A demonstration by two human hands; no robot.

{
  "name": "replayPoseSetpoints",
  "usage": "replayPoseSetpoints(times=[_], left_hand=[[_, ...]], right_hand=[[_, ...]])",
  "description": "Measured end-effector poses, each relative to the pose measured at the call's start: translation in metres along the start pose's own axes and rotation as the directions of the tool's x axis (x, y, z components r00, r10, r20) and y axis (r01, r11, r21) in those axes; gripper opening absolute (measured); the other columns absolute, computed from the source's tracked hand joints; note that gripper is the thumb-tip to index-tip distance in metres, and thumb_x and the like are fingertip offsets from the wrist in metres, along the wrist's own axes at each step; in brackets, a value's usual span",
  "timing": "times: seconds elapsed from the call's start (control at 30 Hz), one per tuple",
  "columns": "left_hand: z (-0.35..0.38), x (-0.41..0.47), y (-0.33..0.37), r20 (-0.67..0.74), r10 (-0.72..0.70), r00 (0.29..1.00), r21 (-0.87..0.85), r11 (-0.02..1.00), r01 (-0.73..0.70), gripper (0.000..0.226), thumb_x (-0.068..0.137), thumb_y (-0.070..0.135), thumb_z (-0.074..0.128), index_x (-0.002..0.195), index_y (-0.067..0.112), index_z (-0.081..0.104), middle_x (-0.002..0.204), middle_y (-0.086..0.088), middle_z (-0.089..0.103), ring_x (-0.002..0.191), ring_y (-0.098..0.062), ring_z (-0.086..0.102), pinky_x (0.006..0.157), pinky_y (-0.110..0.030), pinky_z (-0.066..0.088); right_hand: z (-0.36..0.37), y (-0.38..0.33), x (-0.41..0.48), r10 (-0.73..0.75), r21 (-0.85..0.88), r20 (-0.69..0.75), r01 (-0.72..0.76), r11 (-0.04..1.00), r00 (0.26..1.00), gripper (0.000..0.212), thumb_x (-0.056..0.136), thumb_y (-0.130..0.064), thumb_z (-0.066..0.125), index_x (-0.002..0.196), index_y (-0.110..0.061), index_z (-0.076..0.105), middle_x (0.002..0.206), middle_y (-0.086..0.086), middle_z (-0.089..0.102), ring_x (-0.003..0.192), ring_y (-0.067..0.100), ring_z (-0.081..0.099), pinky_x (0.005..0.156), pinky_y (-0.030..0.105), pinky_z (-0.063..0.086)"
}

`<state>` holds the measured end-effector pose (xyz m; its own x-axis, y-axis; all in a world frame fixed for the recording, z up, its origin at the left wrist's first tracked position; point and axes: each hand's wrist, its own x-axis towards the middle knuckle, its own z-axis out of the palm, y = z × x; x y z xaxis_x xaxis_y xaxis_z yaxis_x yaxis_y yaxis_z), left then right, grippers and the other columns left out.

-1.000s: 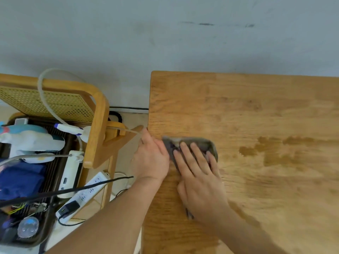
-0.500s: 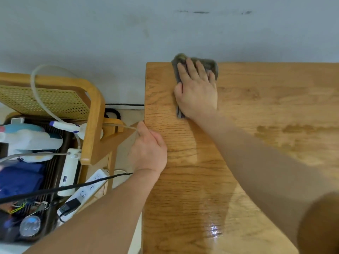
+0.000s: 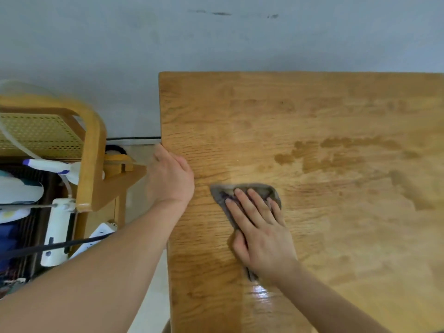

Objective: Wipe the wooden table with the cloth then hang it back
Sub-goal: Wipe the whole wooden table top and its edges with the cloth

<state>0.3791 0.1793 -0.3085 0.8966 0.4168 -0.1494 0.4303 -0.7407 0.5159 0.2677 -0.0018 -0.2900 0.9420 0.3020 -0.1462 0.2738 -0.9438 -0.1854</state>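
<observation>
Wet streak: closest to me, a glossy wet streak (image 3: pixel 259 293) shines on the wood just behind my right wrist.
Right hand: my right hand (image 3: pixel 262 236) lies flat, palm down, with the fingers straight and a little spread. It presses the cloth onto the table top and is not curled round it.
Cloth: the grey cloth (image 3: pixel 249 189) is bunched under my right palm and fingers, on the left part of the table. Its front edge shows past my fingertips and a small tail sticks out by my wrist.
Left hand: my left hand (image 3: pixel 171 179) rests on the table's left edge, back up, fingers bent, with the thumb reaching forward along the edge. I cannot tell whether it grips the edge or only leans on it. It is near the cloth but not touching it.
Power strip: to my left, below table height, a white power strip (image 3: pixel 99 233) lies with a black cable (image 3: pixel 48 247) running across it.
Chair: just beside the table's left edge stands a wooden chair (image 3: pixel 92 150) with a woven cane back.
Spray bottle: a white spray bottle (image 3: pixel 51 165) with a purple tip lies behind the chair's frame, blurred.
Table: the wooden table (image 3: pixel 312 104) fills the right side, and its far edge meets the wall.
Damp patches: darker damp patches (image 3: pixel 336 152) spread over the wood to the right of the cloth, well apart from it.
Wall: the grey wall (image 3: pixel 120 44) behind has a few dark scuff marks (image 3: pixel 221 13) high up.
</observation>
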Motion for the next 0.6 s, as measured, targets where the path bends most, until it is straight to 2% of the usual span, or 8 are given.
replayPoseSetpoints(times=[0.07, 0.1, 0.17, 0.23, 0.33, 0.43, 0.5, 0.6], left_hand=[[-0.002, -0.003, 0.0, 0.016, 0.023, 1.0, 0.028, 0.999, -0.023, 0.044, 0.096, 0.024, 0.029, 0.134, 0.002, 0.036, 0.122, -0.02, 0.052, 0.107, -0.033, 0.051, 0.074, -0.042, 0.047], [-0.002, -0.005, 0.0, 0.023, 0.059, 0.998, 0.068, 0.996, -0.06, 0.048, 0.095, 0.022, 0.032, 0.139, 0.003, 0.031, 0.131, -0.02, 0.047, 0.117, -0.034, 0.045, 0.086, -0.045, 0.045], [-0.004, -0.011, -0.001, 0.042, 0.15, 0.988, 0.187, 0.97, -0.155, 0.054, 0.093, 0.021, 0.037, 0.145, 0.01, 0.025, 0.142, -0.018, 0.036, 0.128, -0.035, 0.035, 0.1, -0.048, 0.037], [-0.006, -0.011, 0.002, 0.066, 0.232, 0.971, 0.275, 0.931, -0.241, 0.056, 0.091, 0.019, 0.041, 0.145, 0.014, 0.026, 0.148, -0.018, 0.029, 0.134, -0.036, 0.03, 0.106, -0.051, 0.03], [-0.006, -0.015, 0.005, 0.099, 0.363, 0.927, 0.394, 0.841, -0.371, 0.056, 0.089, 0.013, 0.044, 0.144, 0.011, 0.033, 0.153, -0.014, 0.028, 0.138, -0.033, 0.028, 0.11, -0.049, 0.023], [-0.001, -0.024, 0.013, 0.147, 0.335, 0.931, 0.401, 0.84, -0.365, 0.058, 0.094, 0.015, 0.038, 0.15, 0.011, 0.022, 0.159, -0.011, 0.018, 0.144, -0.029, 0.018, 0.116, -0.044, 0.014], [0.01, -0.039, 0.027, 0.175, 0.306, 0.936, 0.392, 0.85, -0.352, 0.061, 0.096, 0.023, 0.031, 0.152, 0.011, 0.011, 0.161, -0.011, 0.007, 0.147, -0.027, 0.006, 0.119, -0.044, 0.008], [0.027, -0.066, 0.041, 0.204, 0.297, 0.933, 0.375, 0.857, -0.355, 0.063, 0.096, 0.033, 0.019, 0.153, 0.012, 0.002, 0.161, -0.01, -0.002, 0.148, -0.023, -0.005, 0.12, -0.044, 0.002]], right_hand=[[-0.002, -0.001, 0.043, 0.081, 0.021, -0.044, -0.08, 0.997, 0.996, 0.057, 0.089, -0.035, 0.042, 0.145, -0.023, 0.044, 0.155, -0.001, 0.037, 0.144, 0.02, 0.031, 0.116, 0.049, 0.025], [-0.005, -0.001, 0.066, 0.125, 0.034, -0.058, -0.123, 0.992, 0.99, 0.057, 0.091, -0.036, 0.039, 0.146, -0.023, 0.042, 0.156, 0.0, 0.035, 0.145, 0.02, 0.028, 0.117, 0.049, 0.022], [-0.009, -0.004, 0.101, 0.187, 0.058, -0.062, -0.183, 0.981, 0.98, 0.059, 0.092, -0.037, 0.033, 0.149, -0.023, 0.037, 0.158, -0.001, 0.03, 0.147, 0.02, 0.022, 0.119, 0.048, 0.017], [-0.007, -0.006, 0.11, 0.197, 0.071, -0.072, -0.192, 0.979, 0.978, 0.059, 0.093, -0.036, 0.032, 0.149, -0.022, 0.036, 0.158, -0.001, 0.029, 0.148, 0.019, 0.02, 0.12, 0.047, 0.015], [0.0, -0.001, 0.066, 0.083, 0.065, -0.08, -0.078, 0.995, 0.993, 0.058, 0.093, -0.035, 0.031, 0.148, -0.019, 0.039, 0.156, 0.001, 0.033, 0.146, 0.02, 0.024, 0.119, 0.047, 0.016], [0.005, 0.024, -0.017, -0.03, 0.041, -0.016, 0.031, 0.999, 0.999, 0.058, 0.092, -0.032, 0.037, 0.148, -0.02, 0.038, 0.157, 0.0, 0.031, 0.147, 0.019, 0.024, 0.117, 0.049, 0.023], [-0.001, 0.056, -0.049, 0.035, 0.056, -0.039, -0.033, 0.998, 0.999, 0.06, 0.091, -0.032, 0.038, 0.149, -0.022, 0.036, 0.158, 0.0, 0.03, 0.146, 0.02, 0.025, 0.115, 0.05, 0.026], [-0.009, 0.099, -0.032, 0.249, 0.068, -0.065, -0.245, 0.967, 0.966, 0.064, 0.089, -0.034, 0.034, 0.151, -0.02, 0.031, 0.158, 0.004, 0.029, 0.146, 0.023, 0.024, 0.117, 0.05, 0.023]])
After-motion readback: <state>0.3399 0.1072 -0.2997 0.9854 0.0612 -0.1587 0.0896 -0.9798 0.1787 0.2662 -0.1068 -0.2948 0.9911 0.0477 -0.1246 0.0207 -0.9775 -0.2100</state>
